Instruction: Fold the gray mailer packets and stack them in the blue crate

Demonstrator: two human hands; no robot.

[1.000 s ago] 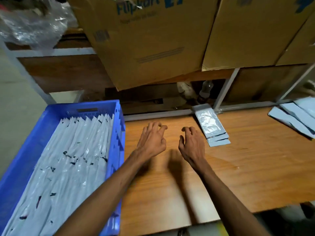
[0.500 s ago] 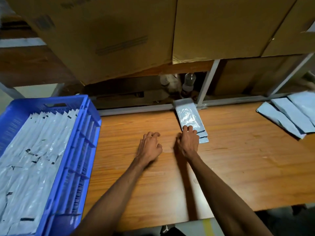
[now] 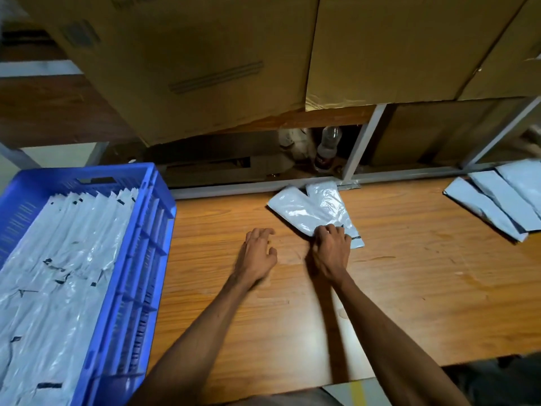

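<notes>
At the centre of the frame the right hand (image 3: 332, 247) had its fingers curled down onto the near end of the top gray mailer packet (image 3: 298, 213), pinching it where it lay skewed across a second packet (image 3: 333, 206) beneath. Both packets sat on the wooden table (image 3: 409, 288), close to the metal rail at the table's far edge. The left hand (image 3: 257, 253) hovered just left of them, fingers loosely spread and gripping nothing; whether it touched the tabletop could not be told.

The blue crate (image 3: 140, 259) filled the lower left of the frame, already packed with rows of folded packets (image 3: 58, 273) standing on edge. A further pile of flat mailers (image 3: 503, 197) lay at the right edge, well apart from the hands. Large cardboard boxes (image 3: 205, 54) hung over the upper half of the frame, and a plastic bottle (image 3: 328, 148) stood in the dark gap behind the rail.

The likeliest trouble, as I judged it, was the slick plastic: a pull on the top packet could drag the lower one along with it (they overlapped at the near end), giving a doubled or crooked fold. A loose pinch might also let the film slip free. Later, pushing a packet into the crowded crate could knock the standing rows askew.
</notes>
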